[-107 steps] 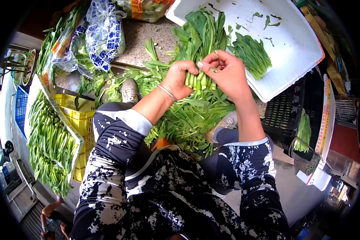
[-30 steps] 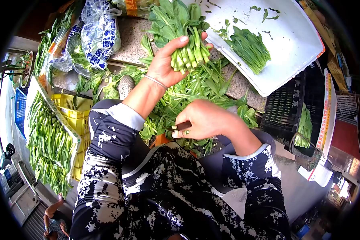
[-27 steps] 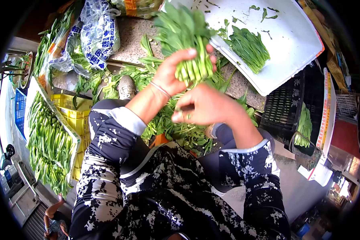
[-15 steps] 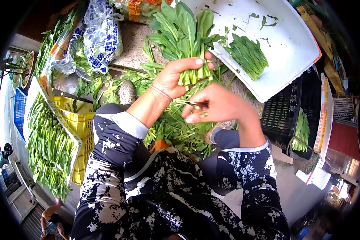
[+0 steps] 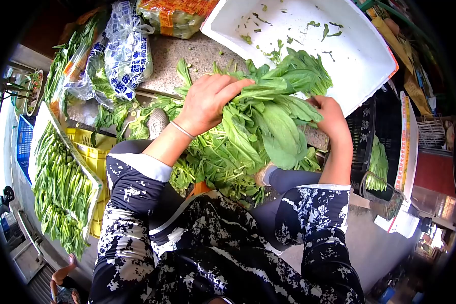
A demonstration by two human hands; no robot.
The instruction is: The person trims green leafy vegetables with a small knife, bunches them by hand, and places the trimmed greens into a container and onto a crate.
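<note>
A leafy green bunch [image 5: 273,114] hangs between my hands, its broad leaves turned down and toward me; its cut stems are not visible. My left hand [image 5: 213,101], with a bracelet at the wrist, is wrapped round the bunch from the left. At the bunch's right side is my right hand [image 5: 329,114], fingers curled and partly behind the leaves, so what they grip is hidden. Behind the bunch, more greens [image 5: 316,73] lie in the white foam box [image 5: 359,66]. Loose leaves and stems [image 5: 213,152] are heaped below the hands.
Left stand a white tray of greens [image 5: 61,177], a yellow crate [image 5: 88,152] and a blue crate [image 5: 25,144]. Plastic bags [image 5: 129,50] lie at the upper left. A black crate [image 5: 359,131] is at the right. Part of another person [image 5: 63,283] shows at the lower left.
The bunch has tipped over, its leaves swinging from upward to down and right. My left hand has turned knuckles up. My right hand has moved right and up to the bunch's side.
</note>
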